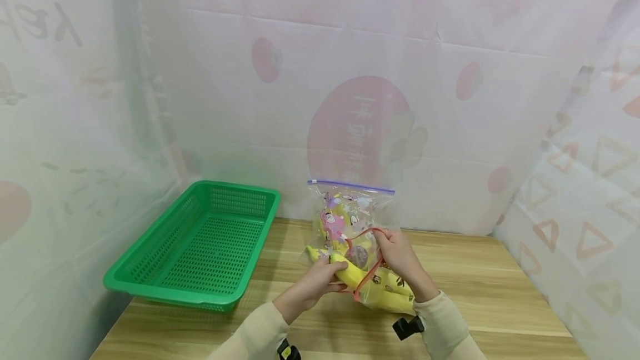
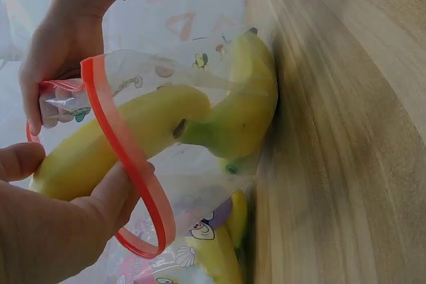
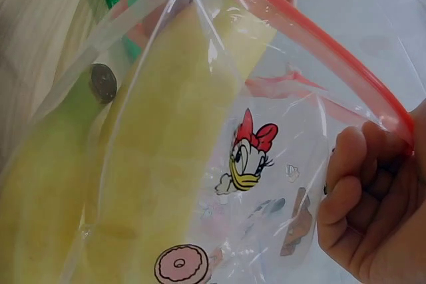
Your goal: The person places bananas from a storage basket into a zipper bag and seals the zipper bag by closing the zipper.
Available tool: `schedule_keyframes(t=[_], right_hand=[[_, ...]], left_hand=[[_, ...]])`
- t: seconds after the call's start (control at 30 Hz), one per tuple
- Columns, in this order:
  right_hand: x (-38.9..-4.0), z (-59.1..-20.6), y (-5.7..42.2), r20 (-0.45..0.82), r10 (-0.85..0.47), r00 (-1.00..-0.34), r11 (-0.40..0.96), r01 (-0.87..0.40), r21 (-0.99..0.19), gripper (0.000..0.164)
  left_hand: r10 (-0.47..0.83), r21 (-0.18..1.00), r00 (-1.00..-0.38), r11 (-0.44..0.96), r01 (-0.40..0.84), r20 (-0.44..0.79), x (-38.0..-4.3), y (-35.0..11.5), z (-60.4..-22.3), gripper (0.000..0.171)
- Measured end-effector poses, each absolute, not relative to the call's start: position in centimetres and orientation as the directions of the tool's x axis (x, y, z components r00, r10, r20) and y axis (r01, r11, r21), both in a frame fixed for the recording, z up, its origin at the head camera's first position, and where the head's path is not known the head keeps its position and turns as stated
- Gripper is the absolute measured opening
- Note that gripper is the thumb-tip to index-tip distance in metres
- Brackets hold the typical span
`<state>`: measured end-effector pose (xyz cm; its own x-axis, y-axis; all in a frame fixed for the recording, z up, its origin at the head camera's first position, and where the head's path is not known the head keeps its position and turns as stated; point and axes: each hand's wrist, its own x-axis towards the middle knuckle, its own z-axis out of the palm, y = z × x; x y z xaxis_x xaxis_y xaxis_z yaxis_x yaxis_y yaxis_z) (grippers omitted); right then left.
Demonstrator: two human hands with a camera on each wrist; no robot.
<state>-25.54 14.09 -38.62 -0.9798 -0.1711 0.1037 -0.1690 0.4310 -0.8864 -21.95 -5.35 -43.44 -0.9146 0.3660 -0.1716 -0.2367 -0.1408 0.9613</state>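
My left hand (image 1: pixel 314 284) grips a yellow banana (image 1: pixel 348 273) between thumb and fingers. Part of that banana lies inside a clear zip bag with a red rim (image 2: pixel 126 138), and its held end sticks out of the mouth. With curled fingers, my right hand (image 1: pixel 399 253) pinches the far side of the rim, which stands spread apart. Another banana (image 2: pixel 249 108) rests inside the bag, its stem close to the held one. Cartoon prints, such as a duck with a red bow (image 3: pixel 249 154), cover the plastic.
Behind the hands, a second clear bag with a purple zip (image 1: pixel 357 186) stands against the curtain, with yellow things in and around it. A green plastic basket (image 1: pixel 272 210) sits on the left of the wooden table (image 1: pixel 465 271). Printed curtains enclose the table's back and sides.
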Motion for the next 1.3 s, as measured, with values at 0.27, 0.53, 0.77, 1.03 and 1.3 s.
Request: schedule_keyframes(t=[0.27,0.53,0.77,1.03,1.3], right_hand=[[-25.5,-38.4,14.2,0.102,-0.17,-0.98,0.439,-0.168,-0.883,0.052],[-25.6,-38.4,14.2,0.098,-0.171,-0.98,0.437,-0.165,-0.884,0.048],[-25.5,-38.4,14.2,0.097,-0.173,-0.98,0.437,-0.164,-0.884,0.05],[-25.5,-38.3,14.3,0.099,-0.181,-0.979,0.43,-0.169,-0.887,0.049],[-25.4,-38.2,14.2,0.099,-0.177,-0.979,0.429,-0.167,-0.888,0.049]], left_hand=[[0.449,0.975,-0.882,-0.091,-0.204,-0.143,-22.4,-5.1,-43.9,0.044],[0.464,0.965,-0.869,-0.098,-0.244,-0.173,-23.5,-4.3,-44.7,0.045],[0.376,0.978,-0.904,0.09,-0.186,-0.206,-24.0,-3.8,-45.1,0.045],[0.322,0.945,-0.943,0.326,0.023,-0.088,-23.7,-3.3,-44.9,0.019],[0.351,0.894,-0.936,0.417,0.164,0.008,-23.8,-3.2,-45.1,0.02]])
